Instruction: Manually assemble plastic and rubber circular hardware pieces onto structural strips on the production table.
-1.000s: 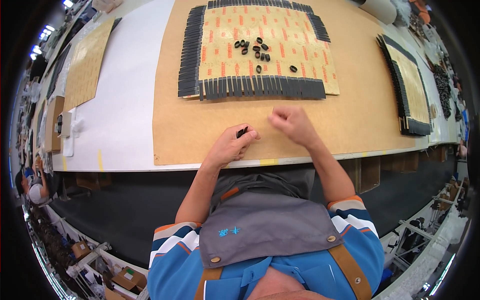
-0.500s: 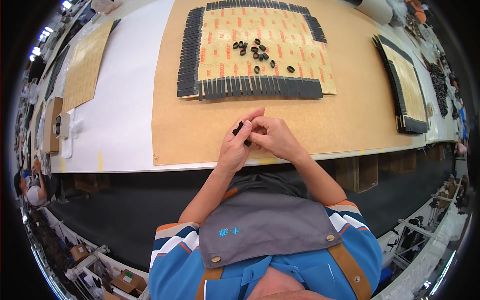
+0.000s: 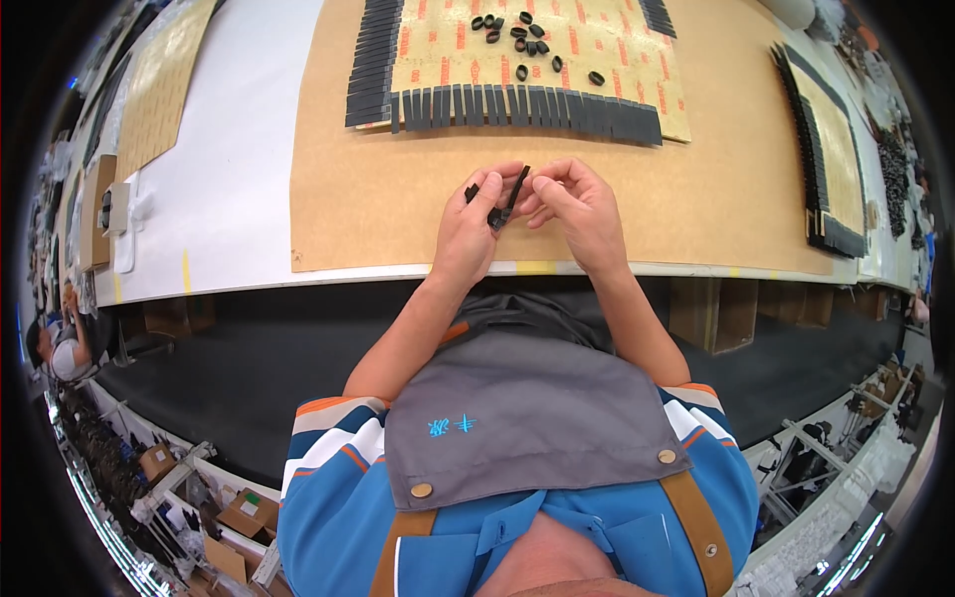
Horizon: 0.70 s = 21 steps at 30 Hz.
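My left hand (image 3: 466,224) is closed on a narrow black strip (image 3: 517,189), which stands up at a slant beyond its fingers. More black material shows by the left thumb and at the palm's lower edge; whether it is one piece with the strip I cannot tell. Just to the right is my right hand (image 3: 589,217), its fingers loosely bent and apart, thumb close to the strip with a small gap. Ahead of both hands lies a tan sheet with red print (image 3: 438,70), edged by rows of black strips (image 3: 527,107). Several small black rings (image 3: 519,45) rest on it.
Brown paper (image 3: 398,219) covers the middle of the white table (image 3: 234,149). At right lies another strip-edged panel (image 3: 831,149); at left are a tan sheet (image 3: 164,99) and a cardboard box (image 3: 97,214). A person (image 3: 70,343) is at the far left.
My right hand has drawn back to the right from my left hand, and its fingers have come apart. The slanted strip now shows between the hands. The whole view has shifted a little.
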Motion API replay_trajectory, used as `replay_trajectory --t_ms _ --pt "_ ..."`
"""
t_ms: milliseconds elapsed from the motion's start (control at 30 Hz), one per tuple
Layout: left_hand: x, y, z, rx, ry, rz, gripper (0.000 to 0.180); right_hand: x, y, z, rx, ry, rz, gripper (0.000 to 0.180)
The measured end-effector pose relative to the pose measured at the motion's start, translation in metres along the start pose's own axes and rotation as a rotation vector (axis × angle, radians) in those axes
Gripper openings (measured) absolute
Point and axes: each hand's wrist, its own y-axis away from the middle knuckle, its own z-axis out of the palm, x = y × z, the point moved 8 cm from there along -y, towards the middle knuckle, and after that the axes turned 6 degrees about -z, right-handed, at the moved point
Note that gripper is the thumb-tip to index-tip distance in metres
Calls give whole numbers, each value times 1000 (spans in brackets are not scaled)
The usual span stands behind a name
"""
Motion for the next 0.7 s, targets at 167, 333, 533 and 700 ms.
replay_trajectory --t_ms 167,333,533,700 --pt "1 1 8 -7 96 36 39 1 8 4 -105 358 35 15" --pt "4 2 14 -44 125 70 43 17 12 7 -129 277 231 19" --pt "14 2 -7 100 154 80 36 -7 0 -13 67 -89 -67 17" --pt "7 6 0 -20 -12 -105 34 4 5 -4 -170 20 158 15"
